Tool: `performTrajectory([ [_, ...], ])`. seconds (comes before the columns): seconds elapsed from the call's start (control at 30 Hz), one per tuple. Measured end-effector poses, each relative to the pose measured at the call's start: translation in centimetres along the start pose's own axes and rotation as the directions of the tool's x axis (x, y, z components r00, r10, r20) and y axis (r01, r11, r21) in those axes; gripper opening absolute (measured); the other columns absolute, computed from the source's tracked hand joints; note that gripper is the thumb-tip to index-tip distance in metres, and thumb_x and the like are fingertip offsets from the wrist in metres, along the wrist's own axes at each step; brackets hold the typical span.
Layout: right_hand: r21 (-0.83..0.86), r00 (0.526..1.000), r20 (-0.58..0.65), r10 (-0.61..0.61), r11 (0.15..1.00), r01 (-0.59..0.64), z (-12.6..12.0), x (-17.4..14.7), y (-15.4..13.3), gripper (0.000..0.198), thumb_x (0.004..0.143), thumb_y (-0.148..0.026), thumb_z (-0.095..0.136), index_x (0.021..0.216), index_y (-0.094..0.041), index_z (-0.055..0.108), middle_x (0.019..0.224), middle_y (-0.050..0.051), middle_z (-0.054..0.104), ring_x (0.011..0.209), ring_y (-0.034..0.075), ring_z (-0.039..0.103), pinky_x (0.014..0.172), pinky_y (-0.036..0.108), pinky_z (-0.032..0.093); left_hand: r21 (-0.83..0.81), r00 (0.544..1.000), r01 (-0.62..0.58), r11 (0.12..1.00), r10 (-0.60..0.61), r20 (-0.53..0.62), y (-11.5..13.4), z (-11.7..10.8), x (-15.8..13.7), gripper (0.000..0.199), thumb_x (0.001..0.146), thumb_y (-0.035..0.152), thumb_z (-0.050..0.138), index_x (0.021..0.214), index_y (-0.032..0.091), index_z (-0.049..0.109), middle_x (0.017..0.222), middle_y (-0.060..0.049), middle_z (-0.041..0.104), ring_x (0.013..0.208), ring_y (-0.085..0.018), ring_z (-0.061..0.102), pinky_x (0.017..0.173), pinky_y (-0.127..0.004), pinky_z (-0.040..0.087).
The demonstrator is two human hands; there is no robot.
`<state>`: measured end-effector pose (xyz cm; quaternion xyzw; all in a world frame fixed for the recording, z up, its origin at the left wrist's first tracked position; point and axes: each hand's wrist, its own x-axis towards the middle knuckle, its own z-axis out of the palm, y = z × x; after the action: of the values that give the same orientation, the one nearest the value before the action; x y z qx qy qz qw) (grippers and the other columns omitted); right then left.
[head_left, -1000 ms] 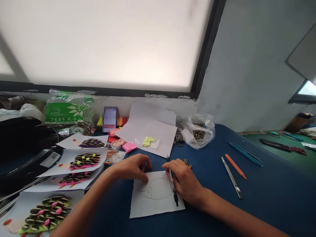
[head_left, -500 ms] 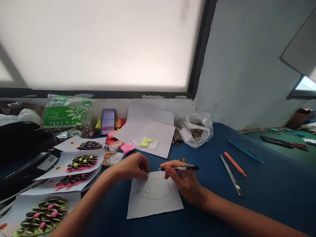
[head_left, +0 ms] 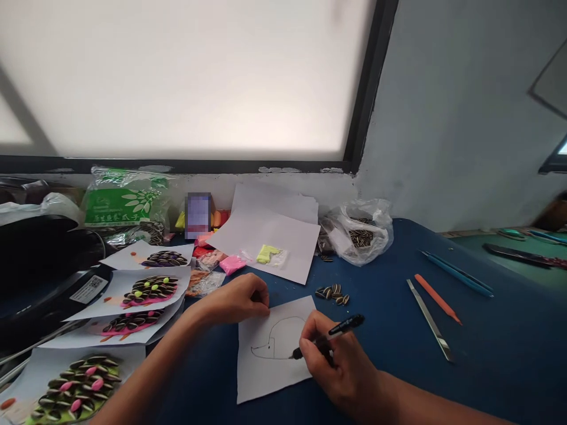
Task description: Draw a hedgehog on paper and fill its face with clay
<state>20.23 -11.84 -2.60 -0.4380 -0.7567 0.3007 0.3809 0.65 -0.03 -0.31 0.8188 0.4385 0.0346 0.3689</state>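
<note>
A white sheet of paper (head_left: 261, 381) lies on the blue table, bearing a pen outline of a rounded body with a pointed snout and a dot eye. My right hand (head_left: 339, 360) is closed around a black pen (head_left: 346, 325), its tip at the bottom line of the drawing; the hand covers the outline's right side. At the sheet's upper left corner my left hand (head_left: 245, 298) rests with curled fingers, thumb and fingertips gripping the edge. Several striped sunflower seeds (head_left: 333, 293) lie just beyond the paper.
On the left are cards with seed-covered hedgehog figures (head_left: 150, 289). Behind stand a green seed bag (head_left: 119, 203), a yellow clay packet (head_left: 268, 255) on white sheets (head_left: 290, 239), and a plastic bag of seeds (head_left: 367, 236). An orange tool (head_left: 436, 298), a metal blade (head_left: 429, 321) and blue tweezers (head_left: 456, 273) lie right.
My right hand has moved down from above the sheet's top edge, bringing the pen tip to the bottom line. The sheet has turned slightly. My left hand stays at its corner.
</note>
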Motion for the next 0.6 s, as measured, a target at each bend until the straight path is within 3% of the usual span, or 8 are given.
performTrajectory([
  [0.2, -0.035, 1.0, -0.014, -0.009, 0.999, 0.009, 0.07, 0.54, 0.69, 0.018, 0.091, -0.023, 0.037, 0.073, -0.022, 0.039, 0.056, -0.006, 0.041, 0.047, 0.01, 0.039, 0.047, 0.023, 0.031, -0.011, 0.998, 0.001, 1.0, -0.002, -0.06, -0.1, 0.21, 0.32, 0.013, 0.067, 0.028, 0.058, 0.071, 0.017, 0.064, 0.065, 0.001, 0.062, 0.06, -0.012, 0.051, 0.052, -0.023, 0.033],
  [0.6, -0.041, 0.992, 0.101, 0.079, 0.996, -0.075, -0.22, 0.68, -0.03, 0.02, 0.093, -0.026, 0.036, 0.075, -0.021, 0.043, 0.057, -0.006, 0.039, 0.047, 0.01, 0.035, 0.047, 0.024, 0.028, -0.097, 0.998, -0.007, 0.995, 0.001, -0.069, -0.62, 0.51, 0.6, 0.015, 0.067, 0.029, 0.059, 0.071, 0.016, 0.064, 0.065, 0.001, 0.06, 0.061, -0.013, 0.052, 0.051, -0.023, 0.032],
])
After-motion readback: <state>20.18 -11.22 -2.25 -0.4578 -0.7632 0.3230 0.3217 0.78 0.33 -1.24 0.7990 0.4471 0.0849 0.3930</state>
